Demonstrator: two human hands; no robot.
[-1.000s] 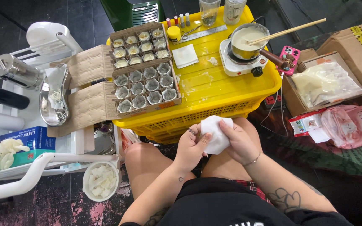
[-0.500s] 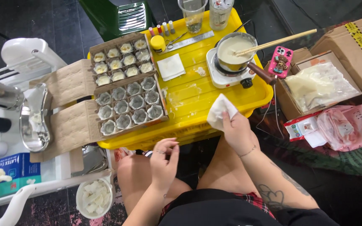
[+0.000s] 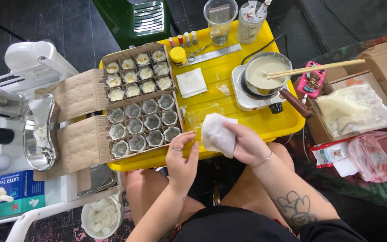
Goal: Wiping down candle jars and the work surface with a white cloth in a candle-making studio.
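Observation:
My right hand grips a folded white cloth and holds it over the front edge of the yellow tray, near a wet smear. My left hand hovers just left of the cloth with its fingers apart, holding nothing, close to the lower cardboard box of empty flower-shaped moulds. The upper box holds moulds filled with a pale mix. A small pot of cream liquid with chopsticks across it sits on a white hotplate.
A white square napkin, a yellow jar, small vials, scissors and a metal ruler lie on the tray, with two clear cups behind. Cardboard boxes and plastic bags stand right; a steel kidney dish and white bowl left.
Both hands held the cloth over my lap at first. The left hand let go, and the right hand carried the cloth up to the tray's front edge; the left hand has now risen beside it.

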